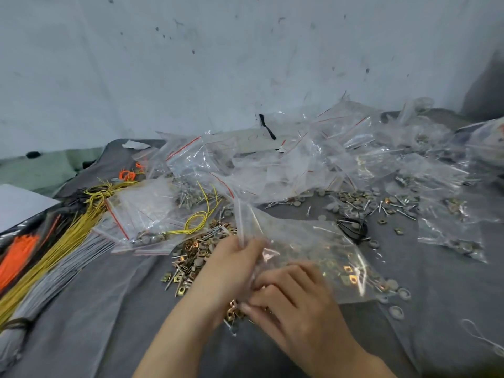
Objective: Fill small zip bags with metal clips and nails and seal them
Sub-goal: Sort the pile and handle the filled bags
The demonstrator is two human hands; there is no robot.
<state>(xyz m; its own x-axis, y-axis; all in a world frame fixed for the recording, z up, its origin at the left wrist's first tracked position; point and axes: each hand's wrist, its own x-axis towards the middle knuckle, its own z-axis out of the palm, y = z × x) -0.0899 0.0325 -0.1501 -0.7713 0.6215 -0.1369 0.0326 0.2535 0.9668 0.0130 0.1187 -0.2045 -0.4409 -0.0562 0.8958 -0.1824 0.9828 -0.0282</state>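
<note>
Two hands worked nearest me, over a grey cloth [109,309] spread across the bench. The left hand [231,257] had its grip pinched on the zip edge of one small zip bag [313,249], lifting that edge, I judged, so the mouth stayed open toward the other hand. The right hand [294,304] had its fingers curled at the bag's mouth, directly over a little cluster of brass clips [234,309]. Blur kept me from telling whether its grip held clips, plastic or nothing. The bag lay slanted away to the right, and I could count only two or three square clips inside it. About five grey discs [395,312] lay loose just beside its far corner. Left of the hands sat the main pile of clips and nails [196,249], far too many to count, close enough to feed from. Three bundles of ties lay along the left edge: orange [16,257], yellow [68,236] and grey [60,271]. Beyond the pile lay two or three filled bags [141,214] with red strips. Farther right, more nails and discs [381,205] were scattered. Behind everything, dozens of empty bags [300,159] were heaped against the marked wall [191,64].
</note>
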